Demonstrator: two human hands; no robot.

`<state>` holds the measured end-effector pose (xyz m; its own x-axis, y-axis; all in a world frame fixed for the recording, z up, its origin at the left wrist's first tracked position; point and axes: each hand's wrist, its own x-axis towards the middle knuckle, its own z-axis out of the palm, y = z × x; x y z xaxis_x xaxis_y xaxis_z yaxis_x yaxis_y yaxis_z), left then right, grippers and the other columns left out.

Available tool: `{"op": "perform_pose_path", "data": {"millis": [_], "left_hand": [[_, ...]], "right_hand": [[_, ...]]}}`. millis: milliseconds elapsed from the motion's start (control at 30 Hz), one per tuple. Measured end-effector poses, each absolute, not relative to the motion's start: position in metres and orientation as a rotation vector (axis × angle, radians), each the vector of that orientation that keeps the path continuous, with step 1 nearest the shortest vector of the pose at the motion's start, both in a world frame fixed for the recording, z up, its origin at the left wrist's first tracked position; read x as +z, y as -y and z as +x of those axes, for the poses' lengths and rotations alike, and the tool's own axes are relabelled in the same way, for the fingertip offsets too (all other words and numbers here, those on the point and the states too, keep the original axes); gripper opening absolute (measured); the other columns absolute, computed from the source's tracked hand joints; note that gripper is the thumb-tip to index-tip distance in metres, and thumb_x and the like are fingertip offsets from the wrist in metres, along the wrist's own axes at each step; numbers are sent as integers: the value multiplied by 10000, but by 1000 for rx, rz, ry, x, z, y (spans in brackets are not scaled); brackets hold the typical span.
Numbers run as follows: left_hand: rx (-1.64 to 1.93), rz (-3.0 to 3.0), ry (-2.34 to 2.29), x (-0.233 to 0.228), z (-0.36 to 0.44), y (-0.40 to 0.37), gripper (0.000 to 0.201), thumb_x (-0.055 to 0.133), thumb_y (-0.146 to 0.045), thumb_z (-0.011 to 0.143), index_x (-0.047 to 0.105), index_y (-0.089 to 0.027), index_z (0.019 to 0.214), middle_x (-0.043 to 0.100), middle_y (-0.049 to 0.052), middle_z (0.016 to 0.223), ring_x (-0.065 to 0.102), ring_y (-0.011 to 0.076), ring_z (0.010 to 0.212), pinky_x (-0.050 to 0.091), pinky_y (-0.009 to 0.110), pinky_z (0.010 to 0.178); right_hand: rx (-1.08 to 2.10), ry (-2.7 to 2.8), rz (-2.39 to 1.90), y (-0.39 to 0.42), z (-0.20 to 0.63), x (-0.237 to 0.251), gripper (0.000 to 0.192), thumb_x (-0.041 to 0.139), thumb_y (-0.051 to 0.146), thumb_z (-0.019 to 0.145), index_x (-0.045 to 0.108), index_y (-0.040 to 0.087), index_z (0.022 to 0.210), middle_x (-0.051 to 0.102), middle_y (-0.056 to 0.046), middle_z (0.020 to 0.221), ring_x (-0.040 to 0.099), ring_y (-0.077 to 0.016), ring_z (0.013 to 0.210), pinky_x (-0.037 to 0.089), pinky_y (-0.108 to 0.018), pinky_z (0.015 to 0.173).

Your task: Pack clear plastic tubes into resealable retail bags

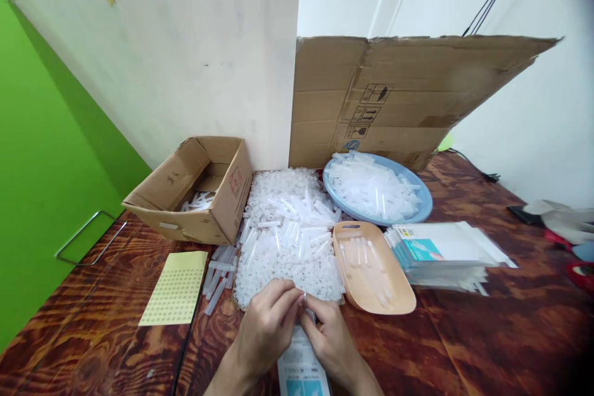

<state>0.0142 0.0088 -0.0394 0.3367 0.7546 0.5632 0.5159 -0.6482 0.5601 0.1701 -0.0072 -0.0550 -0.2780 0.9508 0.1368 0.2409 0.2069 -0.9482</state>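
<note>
Pinches a small pale piece (pixel 305 297) where fingertips of left grip (pixel 271 315) and right grip (pixel 331 328) meet, both drawn closed; too tiny to tell its long axis or pointing. Just below the grip, printed packet (pixel 302 362), long axis running away from the body. Directly beyond, blocking the way forward, heap of clear tubes and bits (pixel 288 266). Rightward, orange tray (pixel 403 296), stacked packets (pixel 436 250); leftward, loose tubes (pixel 216 294), yellow sheet (pixel 174 289).
</note>
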Motion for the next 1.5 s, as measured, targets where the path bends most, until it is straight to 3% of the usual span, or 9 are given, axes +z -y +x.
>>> {"op": "perform_pose_path", "data": {"millis": [233, 400, 600, 733, 900, 1200, 1267, 1367, 1500], "left_hand": [[1184, 2459, -1004, -43, 0, -20, 225, 538, -117, 981, 654, -172, 1165, 701, 105, 950, 668, 195, 854, 591, 315, 752], [1211, 2127, -930, -36, -2, -21, 186, 558, -97, 964, 717, -179, 1012, 705, 79, 913, 676, 176, 836, 569, 275, 750], [1153, 1712, -1148, -8, -10, -30, 229, 589, -257, 978, 677, -156, 792, 665, 61, 808, 646, 182, 778, 516, 267, 699], [1079, 1935, -1027, 5, -14, -38, 116, 673, -240, 931, 750, -174, 874, 711, 65, 852, 669, 183, 801, 528, 271, 738], [1181, 2184, -975, -9, -5, -34, 135, 637, -159, 941, 746, -176, 1019, 712, 88, 920, 678, 183, 842, 560, 280, 762], [1003, 1928, -1042, -2, -1, -25, 135, 610, -162, 941, 706, -174, 848, 696, 56, 857, 660, 185, 822, 522, 283, 774], [978, 1838, -1105, 1, -1, -24, 144, 624, -199, 937, 675, -170, 806, 677, 45, 836, 644, 184, 813, 507, 279, 764], [1068, 1714, -1229, 15, -13, -33, 212, 598, -280, 958, 645, -169, 785, 641, 22, 772, 612, 162, 728, 490, 252, 666], [1533, 1634, -1543, 62, -55, -72, 162, 662, -320, 915, 703, -170, 869, 693, 14, 817, 648, 162, 775, 527, 256, 731]], "right_hand": [[1079, 1701, -1168, -1, 167, -55, 234, 506, 264, 998, 678, 165, 873, 701, -22, 761, 644, -181, 695, 439, -258, 648], [1051, 1828, -1088, -6, 169, -52, 299, 449, 240, 1027, 629, 177, 797, 688, -30, 780, 620, -170, 693, 422, -264, 649], [919, 1903, -1044, -10, 170, -53, 297, 430, 234, 1026, 701, 180, 917, 652, -35, 719, 597, -175, 632, 420, -274, 609], [941, 1783, -1069, -11, 167, -47, 251, 470, 244, 1023, 715, 195, 1018, 702, -48, 790, 652, -191, 700, 468, -280, 660], [902, 1788, -1045, -12, 164, -43, 267, 436, 192, 1010, 680, 181, 901, 694, -60, 795, 658, -193, 711, 458, -285, 651], [813, 1951, -1045, -8, 166, -54, 333, 388, 193, 1026, 655, 170, 827, 659, -62, 726, 634, -186, 661, 447, -285, 622], [810, 1960, -1032, -8, 165, -55, 344, 380, 198, 1032, 689, 168, 883, 670, -67, 730, 643, -188, 660, 471, -287, 624], [810, 1899, -977, -8, 165, -52, 309, 414, 205, 1035, 703, 180, 1143, 732, -82, 829, 698, -208, 755, 536, -303, 702], [790, 1749, -980, -7, 171, -45, 302, 493, 213, 1017, 692, 226, 1243, 771, -90, 1004, 732, -228, 870, 578, -325, 773]]}}
